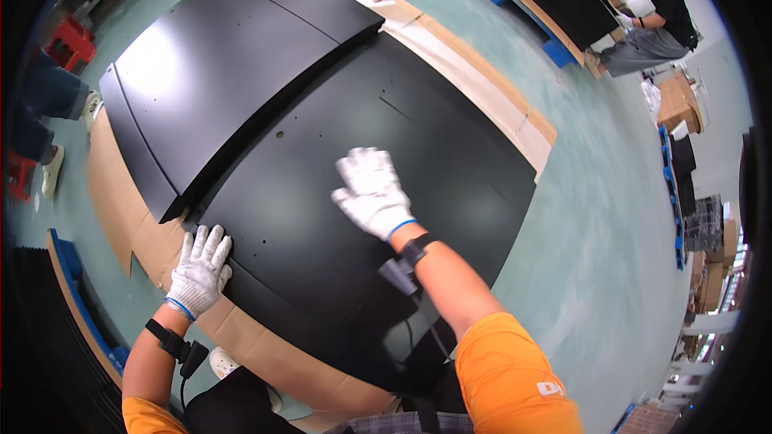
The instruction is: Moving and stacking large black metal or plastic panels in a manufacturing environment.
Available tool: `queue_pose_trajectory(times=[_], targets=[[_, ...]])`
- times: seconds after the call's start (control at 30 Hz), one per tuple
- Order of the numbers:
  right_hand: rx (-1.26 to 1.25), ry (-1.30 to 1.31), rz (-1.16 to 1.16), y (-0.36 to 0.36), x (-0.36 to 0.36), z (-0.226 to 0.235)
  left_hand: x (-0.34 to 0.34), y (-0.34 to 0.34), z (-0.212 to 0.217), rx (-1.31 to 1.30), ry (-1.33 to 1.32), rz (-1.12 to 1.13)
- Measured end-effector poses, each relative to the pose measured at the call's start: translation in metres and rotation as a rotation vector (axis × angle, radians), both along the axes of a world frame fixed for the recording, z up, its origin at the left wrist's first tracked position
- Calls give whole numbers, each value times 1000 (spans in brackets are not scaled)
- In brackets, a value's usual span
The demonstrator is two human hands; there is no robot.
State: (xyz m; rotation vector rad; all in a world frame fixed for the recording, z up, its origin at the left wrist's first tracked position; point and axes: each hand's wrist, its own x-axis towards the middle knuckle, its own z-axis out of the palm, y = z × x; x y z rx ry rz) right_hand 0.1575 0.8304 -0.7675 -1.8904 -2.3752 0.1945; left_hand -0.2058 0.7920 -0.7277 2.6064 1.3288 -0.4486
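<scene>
A large black panel (354,249) with small holes and a thin slot lies in front of me. Over its far left part rests another stack or panel of the same black sheet (257,40), its raised edge running diagonally. My right hand (372,193), in a white knit glove, is over the middle of the near panel, fingers stretched out; I cannot tell whether it touches the surface. My left hand (201,267), also gloved in white, lies with fingers spread at the near panel's left edge, close to the corner of the other panel. Neither hand holds anything.
Brown cardboard (281,345) sticks out beneath the panels. At the upper right a co-worker (655,12) with white gloves bends beside a black stack on a wooden board (531,0). Another person's legs (48,112) stand at the left, by a red stool (72,40).
</scene>
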Motion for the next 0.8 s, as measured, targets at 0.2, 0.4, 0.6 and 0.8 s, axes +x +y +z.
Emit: queue_pose_trajectory(times=[0.2,0.4,0.6,0.8], targets=[[44,-192,-373,-10,172,-17,64,-32,34,-277,259,23],[-34,-153,-480,-31,244,-29,84,-42,73,-527,255,96],[-62,-225,-600,-43,277,-34,66,-37,155,-331,338,333],[62,-233,-685,-67,301,-34,73,-32,257,-148,344,463]])
